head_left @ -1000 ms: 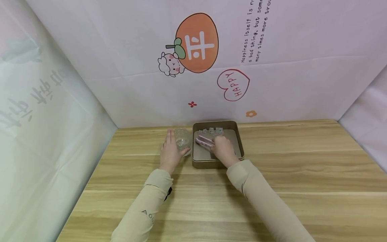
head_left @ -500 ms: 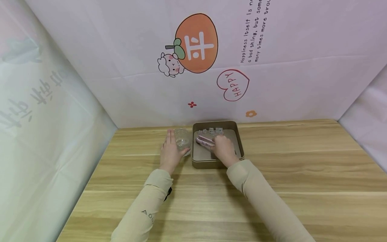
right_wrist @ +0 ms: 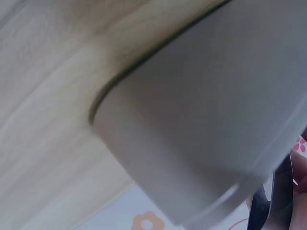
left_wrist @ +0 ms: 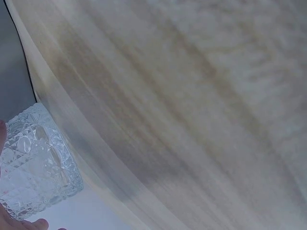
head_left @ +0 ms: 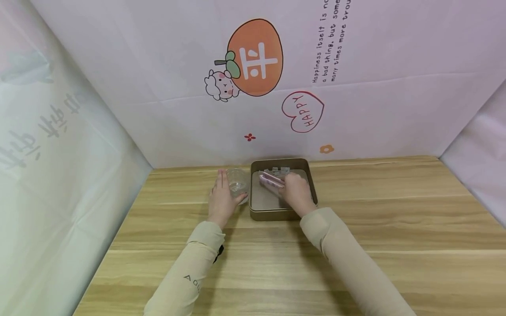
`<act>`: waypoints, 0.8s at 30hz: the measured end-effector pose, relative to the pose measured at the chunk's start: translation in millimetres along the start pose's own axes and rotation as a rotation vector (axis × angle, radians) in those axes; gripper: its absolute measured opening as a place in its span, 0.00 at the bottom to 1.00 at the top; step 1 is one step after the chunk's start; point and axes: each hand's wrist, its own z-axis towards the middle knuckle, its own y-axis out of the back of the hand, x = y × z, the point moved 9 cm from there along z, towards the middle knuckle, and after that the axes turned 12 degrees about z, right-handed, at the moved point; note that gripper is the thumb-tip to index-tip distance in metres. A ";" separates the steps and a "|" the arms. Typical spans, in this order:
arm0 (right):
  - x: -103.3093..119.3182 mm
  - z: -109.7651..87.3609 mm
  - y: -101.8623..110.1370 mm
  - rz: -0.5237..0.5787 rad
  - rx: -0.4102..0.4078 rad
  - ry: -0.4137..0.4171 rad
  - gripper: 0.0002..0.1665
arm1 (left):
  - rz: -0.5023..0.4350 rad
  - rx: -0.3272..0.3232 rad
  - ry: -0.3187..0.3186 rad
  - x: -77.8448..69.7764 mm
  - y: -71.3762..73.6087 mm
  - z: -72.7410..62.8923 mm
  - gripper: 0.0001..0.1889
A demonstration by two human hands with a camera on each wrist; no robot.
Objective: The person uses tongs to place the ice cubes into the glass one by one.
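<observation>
My left hand (head_left: 221, 199) holds a clear glass (head_left: 238, 177), fingers along its left side and thumb across its near side. The left wrist view shows the patterned wall of this glass (left_wrist: 41, 163) at the lower left. To its right is a square metal tin (head_left: 270, 216), and over it my right hand (head_left: 297, 193) grips pink tongs (head_left: 272, 181), tips pointing to the back left. Part of the metal tongs (right_wrist: 283, 194) shows in the right wrist view. Small clear cubes (head_left: 284, 170) lie along the tin's back; some are partly hidden behind the tongs.
The wood-grain table (head_left: 395, 219) extends to both sides of the glass and tin. A printed cloth (head_left: 178, 123) rises as a wall right behind them, and another light cloth (head_left: 79, 197) closes off the left side.
My right hand has shifted slightly right and lifted the tongs a little off the tin's floor; their arms now look closer together. My left hand stays on the glass.
</observation>
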 end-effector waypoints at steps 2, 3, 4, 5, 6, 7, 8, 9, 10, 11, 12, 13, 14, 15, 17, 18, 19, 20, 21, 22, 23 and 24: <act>0.5 0.0 4.5 0.003 -0.008 0.005 0.15 | 0.000 -0.003 0.001 0.2 0.2 0.0 0.57; 1.5 0.0 6.7 0.007 -0.014 0.012 0.16 | -0.002 -0.002 0.001 0.3 0.3 0.0 0.57; 2.6 0.0 8.8 0.005 -0.020 0.022 0.16 | -0.003 -0.003 0.002 0.4 0.3 0.0 0.56; 4.0 -0.1 10.8 0.002 -0.027 0.034 0.16 | -0.002 -0.001 0.003 0.5 0.1 0.1 0.56; 5.3 -0.3 12.5 0.001 -0.030 0.044 0.16 | -0.001 0.000 0.005 0.6 0.0 0.0 0.56; 6.8 -0.7 14.1 0.002 -0.034 0.056 0.16 | 0.001 0.002 0.006 0.8 -0.3 0.0 0.56; 8.2 -1.1 15.4 0.007 -0.036 0.065 0.17 | 0.004 0.003 0.006 0.9 -0.6 0.0 0.56; 9.7 -1.5 16.9 0.011 -0.040 0.075 0.17 | 0.003 0.004 0.006 0.9 -0.9 -0.2 0.56; 10.9 -2.0 18.2 0.018 -0.043 0.080 0.17 | 0.004 0.003 0.006 1.0 -1.0 -0.2 0.56; 12.3 -2.5 19.5 0.027 -0.045 0.086 0.18 | 0.007 0.003 0.006 1.0 -1.1 -0.3 0.56; 13.8 -3.0 21.0 0.033 -0.049 0.092 0.18 | 0.006 0.002 0.006 1.0 -1.2 -0.3 0.56; 15.6 -3.6 22.6 0.036 -0.056 0.100 0.18 | 0.005 0.001 0.005 0.9 -1.1 -0.3 0.55; 17.3 -4.1 24.0 0.037 -0.062 0.107 0.18 | 0.002 0.001 0.003 0.6 -1.1 -0.4 0.55; 19.2 -4.4 25.5 0.036 -0.070 0.113 0.18 | 0.000 -0.001 0.002 0.4 -0.9 -0.4 0.55; 23.0 -5.5 28.1 0.039 -0.079 0.120 0.19 | -0.003 0.001 0.002 0.1 -0.8 -0.5 0.56; 24.8 -5.9 28.9 0.039 -0.084 0.122 0.19 | -0.007 0.002 0.002 -0.1 -0.6 -0.6 0.56; 26.7 -6.2 29.5 0.040 -0.085 0.124 0.19 | -0.009 0.003 0.001 -0.4 -0.3 -0.7 0.56; 28.5 -6.6 29.7 0.044 -0.082 0.123 0.20 | -0.012 0.003 0.001 -0.6 0.1 -0.8 0.56; 30.5 -6.8 29.4 0.050 -0.077 0.123 0.20 | -0.014 0.002 0.002 -0.7 0.5 -0.8 0.56; 32.8 -7.4 28.5 0.055 -0.070 0.125 0.20 | -0.013 0.002 0.002 -0.7 0.6 -0.8 0.56; 35.2 -7.9 27.6 0.060 -0.062 0.126 0.20 | -0.012 0.001 0.001 -0.7 0.8 -0.9 0.56; 37.6 -8.4 26.1 0.060 -0.052 0.130 0.20 | -0.010 0.001 0.000 -0.7 0.7 -0.8 0.56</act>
